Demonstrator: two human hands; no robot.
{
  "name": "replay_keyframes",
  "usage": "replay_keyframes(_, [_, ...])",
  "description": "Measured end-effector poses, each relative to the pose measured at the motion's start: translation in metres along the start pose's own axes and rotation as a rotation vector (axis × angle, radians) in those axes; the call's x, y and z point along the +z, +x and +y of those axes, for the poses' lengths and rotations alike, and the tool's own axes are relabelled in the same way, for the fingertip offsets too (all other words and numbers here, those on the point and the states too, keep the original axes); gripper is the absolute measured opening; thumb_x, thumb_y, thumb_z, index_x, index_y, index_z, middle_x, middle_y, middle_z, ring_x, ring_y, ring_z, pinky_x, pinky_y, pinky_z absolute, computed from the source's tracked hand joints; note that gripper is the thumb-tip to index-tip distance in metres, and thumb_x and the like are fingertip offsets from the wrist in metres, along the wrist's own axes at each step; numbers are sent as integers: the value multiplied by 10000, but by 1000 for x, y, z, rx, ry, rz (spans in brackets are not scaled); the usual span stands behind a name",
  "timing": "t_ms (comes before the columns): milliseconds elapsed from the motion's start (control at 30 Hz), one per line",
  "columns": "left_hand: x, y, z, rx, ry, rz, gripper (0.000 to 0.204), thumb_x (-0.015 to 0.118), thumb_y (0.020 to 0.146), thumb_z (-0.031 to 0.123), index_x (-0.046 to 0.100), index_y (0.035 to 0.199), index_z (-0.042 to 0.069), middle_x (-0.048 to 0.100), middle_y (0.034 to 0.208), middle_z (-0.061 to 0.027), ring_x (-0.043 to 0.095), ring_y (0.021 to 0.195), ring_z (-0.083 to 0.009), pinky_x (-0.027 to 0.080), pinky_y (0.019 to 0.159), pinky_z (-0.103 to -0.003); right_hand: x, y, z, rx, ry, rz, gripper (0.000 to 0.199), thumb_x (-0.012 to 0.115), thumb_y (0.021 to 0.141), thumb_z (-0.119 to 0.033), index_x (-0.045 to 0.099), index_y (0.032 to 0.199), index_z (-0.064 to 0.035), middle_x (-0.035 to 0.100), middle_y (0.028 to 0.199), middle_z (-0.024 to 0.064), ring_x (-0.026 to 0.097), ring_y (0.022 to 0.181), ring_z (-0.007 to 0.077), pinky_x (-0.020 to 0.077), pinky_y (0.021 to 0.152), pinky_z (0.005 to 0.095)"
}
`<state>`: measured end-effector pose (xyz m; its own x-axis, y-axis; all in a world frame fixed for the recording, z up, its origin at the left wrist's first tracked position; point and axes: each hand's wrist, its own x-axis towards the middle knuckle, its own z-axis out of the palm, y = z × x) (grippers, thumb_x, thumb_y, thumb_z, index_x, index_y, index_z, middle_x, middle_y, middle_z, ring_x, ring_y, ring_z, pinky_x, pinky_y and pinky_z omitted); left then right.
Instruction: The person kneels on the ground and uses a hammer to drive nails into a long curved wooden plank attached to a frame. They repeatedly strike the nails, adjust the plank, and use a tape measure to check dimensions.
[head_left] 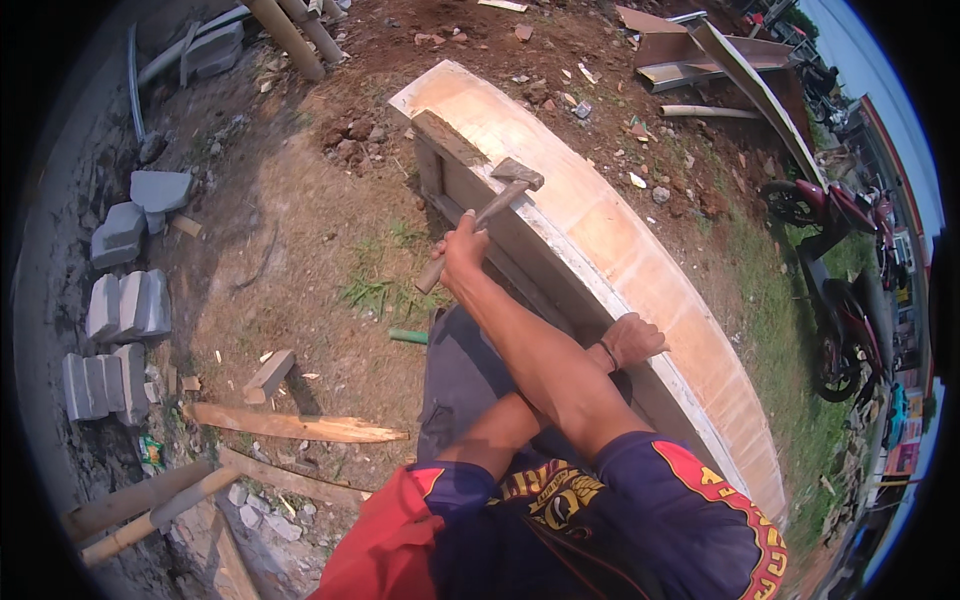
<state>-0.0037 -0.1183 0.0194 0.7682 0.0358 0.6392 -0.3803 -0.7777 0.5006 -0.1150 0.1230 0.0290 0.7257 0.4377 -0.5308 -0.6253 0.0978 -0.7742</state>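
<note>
My forearms cross in front of me. My right hand point(465, 252) is wrapped around the wooden handle of a hammer point(500, 200), whose metal head lies at or just over the edge of a long plywood panel point(610, 230). Farther down that edge, my left hand point(632, 341) is closed with curled fingers and seems to grip the panel; a dark band circles its wrist. Timber boards point(455, 150) frame the panel's near side, and its pale face tilts away to the right. Whether a nail is under the hammer head cannot be seen.
Grey paving blocks point(130, 305) stand at the left. A splintered plank point(295, 423), a short wood block point(270, 376) and bamboo poles point(160, 513) lie on the dirt. A red motorcycle point(845, 285) is parked at the right, near bent metal sheets point(690, 55).
</note>
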Motion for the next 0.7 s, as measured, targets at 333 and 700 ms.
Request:
replay_keyframes(333, [-29, 0, -69, -200, 299, 199, 215, 662, 818, 307, 595, 666, 171, 575, 632, -11, 609, 594, -195, 441, 575, -360, 45, 19, -10, 119, -30, -154, 287, 465, 991, -347, 309, 997, -107, 387, 672, 26, 391, 468, 125, 373, 403, 308])
replay_keyframes(700, [-29, 6, -73, -222, 212, 253, 280, 709, 788, 314, 591, 605, 138, 571, 591, -40, 607, 553, -227, 456, 533, -366, 81, 37, 10, -7, -29, -60, 284, 475, 986, -318, 363, 967, -58, 411, 644, 33, 420, 469, 135, 389, 382, 307])
